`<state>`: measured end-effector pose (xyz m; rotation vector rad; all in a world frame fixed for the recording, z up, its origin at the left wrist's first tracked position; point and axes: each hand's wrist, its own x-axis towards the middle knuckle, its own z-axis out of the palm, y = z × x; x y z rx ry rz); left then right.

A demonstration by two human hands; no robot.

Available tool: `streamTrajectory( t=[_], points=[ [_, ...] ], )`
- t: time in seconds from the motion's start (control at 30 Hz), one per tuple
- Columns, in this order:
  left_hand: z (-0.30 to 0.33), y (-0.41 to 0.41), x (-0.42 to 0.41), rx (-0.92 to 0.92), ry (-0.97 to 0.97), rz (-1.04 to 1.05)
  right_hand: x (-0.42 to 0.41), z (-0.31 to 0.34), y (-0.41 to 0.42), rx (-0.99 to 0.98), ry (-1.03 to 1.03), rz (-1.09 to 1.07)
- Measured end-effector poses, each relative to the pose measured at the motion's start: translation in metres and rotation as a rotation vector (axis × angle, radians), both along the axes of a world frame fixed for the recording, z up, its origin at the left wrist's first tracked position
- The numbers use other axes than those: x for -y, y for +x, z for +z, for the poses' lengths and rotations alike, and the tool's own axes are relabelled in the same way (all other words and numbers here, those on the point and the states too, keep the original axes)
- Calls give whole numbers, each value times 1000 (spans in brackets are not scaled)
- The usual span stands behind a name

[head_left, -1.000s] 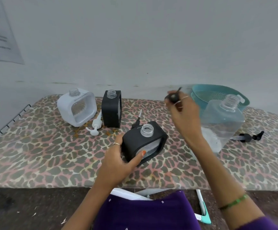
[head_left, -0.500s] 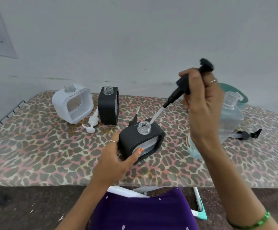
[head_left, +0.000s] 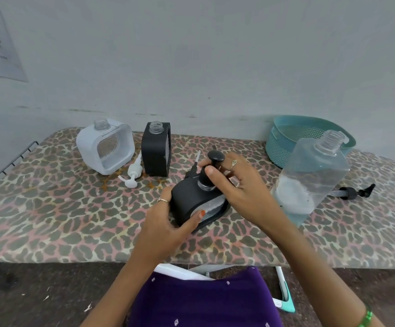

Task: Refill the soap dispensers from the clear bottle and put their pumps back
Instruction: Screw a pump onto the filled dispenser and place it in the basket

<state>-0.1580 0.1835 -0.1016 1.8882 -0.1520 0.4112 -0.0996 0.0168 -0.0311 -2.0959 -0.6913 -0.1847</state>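
A black soap dispenser (head_left: pixel 189 197) stands tilted in the middle of the table, and my left hand (head_left: pixel 168 223) grips its left side. A black pump (head_left: pixel 211 166) sits in its neck, with the fingers of my right hand (head_left: pixel 241 187) curled round the pump's collar. The clear bottle (head_left: pixel 309 180), uncapped and partly full, stands to the right. A white dispenser (head_left: pixel 106 147) and a second black dispenser (head_left: pixel 156 149) stand open-necked at the back left. Beside them lies a white pump (head_left: pixel 134 173). Another black pump (head_left: pixel 354 192) lies behind the clear bottle, and a third black pump (head_left: pixel 193 169) lies behind the held dispenser.
A teal perforated basket (head_left: pixel 283 147) stands at the back right against the wall. The table carries a leopard-print cover (head_left: pixel 50 208). A wire rack edge (head_left: pixel 7 166) runs along the left side. A purple garment (head_left: pixel 203 300) is below the table's front edge.
My right hand has brought the black pump down from high above the table, and its tube has gone into the neck of the dispenser that my left hand holds.
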Motion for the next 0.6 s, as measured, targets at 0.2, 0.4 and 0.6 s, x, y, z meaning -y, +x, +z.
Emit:
streamTrajectory(
  t=[0.2,0.4,0.6],
  points=[
    [2,-1,2,-16,-26,-18,14,2,0,-171,-60,164],
    [2,-1,1,-14,-16,-18,10,5,2,-279,138,261],
    [0,0,0,-2,11,-10,-4,-9,4,-179,100,-51]
  ],
)
